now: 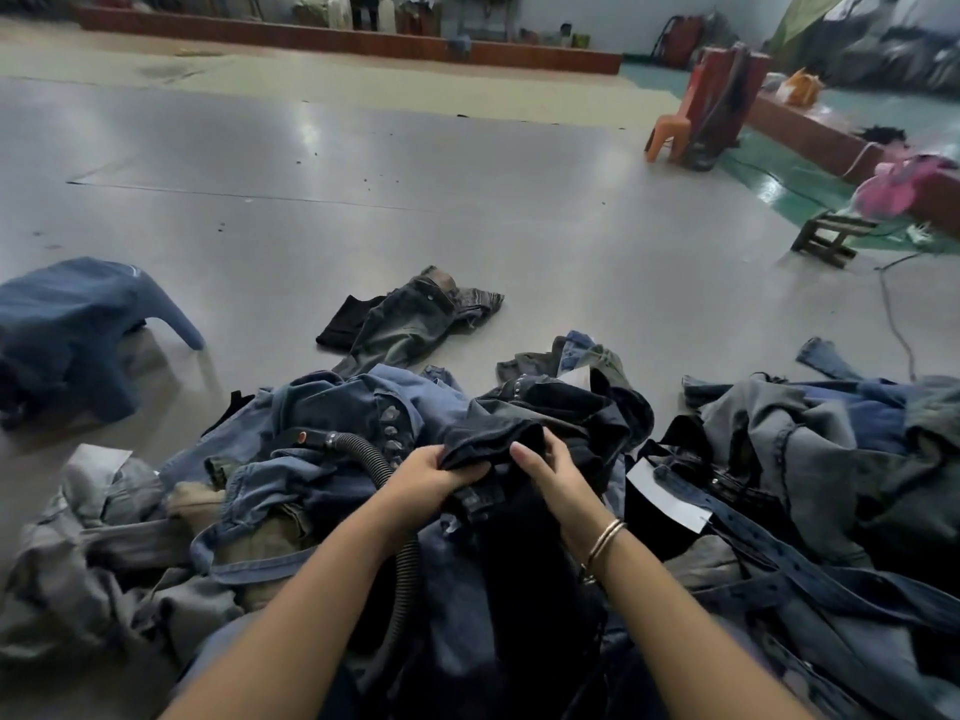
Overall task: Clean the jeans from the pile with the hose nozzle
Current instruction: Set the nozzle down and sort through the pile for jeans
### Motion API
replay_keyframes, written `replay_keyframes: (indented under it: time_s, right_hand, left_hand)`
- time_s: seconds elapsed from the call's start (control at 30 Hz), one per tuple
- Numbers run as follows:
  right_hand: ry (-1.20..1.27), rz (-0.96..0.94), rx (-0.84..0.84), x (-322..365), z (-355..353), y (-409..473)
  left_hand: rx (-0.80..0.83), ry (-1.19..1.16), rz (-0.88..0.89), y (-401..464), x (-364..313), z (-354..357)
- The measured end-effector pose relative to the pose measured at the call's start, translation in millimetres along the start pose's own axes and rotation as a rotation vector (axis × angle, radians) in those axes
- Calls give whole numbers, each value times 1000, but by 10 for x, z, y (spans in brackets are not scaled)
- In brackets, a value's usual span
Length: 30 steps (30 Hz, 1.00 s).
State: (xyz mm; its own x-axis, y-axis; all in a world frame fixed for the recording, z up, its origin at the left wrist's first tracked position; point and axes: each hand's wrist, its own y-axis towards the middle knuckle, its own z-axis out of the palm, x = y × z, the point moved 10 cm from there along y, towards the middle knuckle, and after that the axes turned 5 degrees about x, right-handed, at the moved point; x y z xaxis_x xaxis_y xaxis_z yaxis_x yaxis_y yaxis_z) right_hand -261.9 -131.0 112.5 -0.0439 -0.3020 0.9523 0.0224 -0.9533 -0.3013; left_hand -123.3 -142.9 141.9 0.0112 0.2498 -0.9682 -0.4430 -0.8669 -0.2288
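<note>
While it lies bunched atop the denim pile [322,402] at the floor's [415,200] near edge, a dark denim garment [493,436] is gripped by the left hand [431,472] and clasped opposite by the right hand [550,475]. A black corrugated hose [366,448] is seen just beside the left hand.

Grey floor [363,163], heaped denim pile [322,491], lone jeans [410,319], folded blue garment [67,330]

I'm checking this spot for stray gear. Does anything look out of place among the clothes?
A black ribbed hose snakes through the denim pile and under the left forearm, near the dark garment gripped by the left hand and right hand. It is not clothing. Far right, a wooden stool looks tipped.
</note>
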Motion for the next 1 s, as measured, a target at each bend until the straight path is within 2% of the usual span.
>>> replay_keyframes:
  time_s: [0.17,0.27,0.33,0.4,0.47,0.5,0.6,0.67,0.73,0.8,0.9,1.0]
  right_hand:
    - [110,-175,-234,248,-224,117]
    - [219,-228,-365,347,-430,117]
    - [166,-231,-428,342,-472,95]
    - [128,-229,-485,306,-502,60]
    - [138,-232,-520,300,-539,20]
    - [145,-233,-515,297,-541,10]
    - [112,-260,-459,325,-459,-7]
    - [79,-273,-472,353,-434,-43]
    - [42,-298,-530,401,-470,-99]
    - [-69,-327,-555,472,-483,-146]
    - [-304,-347,-460,514,-296,-153]
    - [-537,-262,-391,411,-158,-107]
  left_hand:
    - [253,277,-66,55,109,257]
    - [150,308,-75,105,66,225]
    - [63,336,-115,165,128,105]
    - [-1,520,-86,211,154,-41]
    - [-102,791,12,229,72,-199]
    - [-146,854,68,215,14,-243]
    - [-118,823,267,160,-107,-107]
    - [-150,833,321,154,-133,-32]
    - [-287,784,268,170,-150,-146]
    - [-356,624,183,191,-114,-276]
    - [-360,315,25,158,11,-308]
    - [-295,26,-64,152,130,-208]
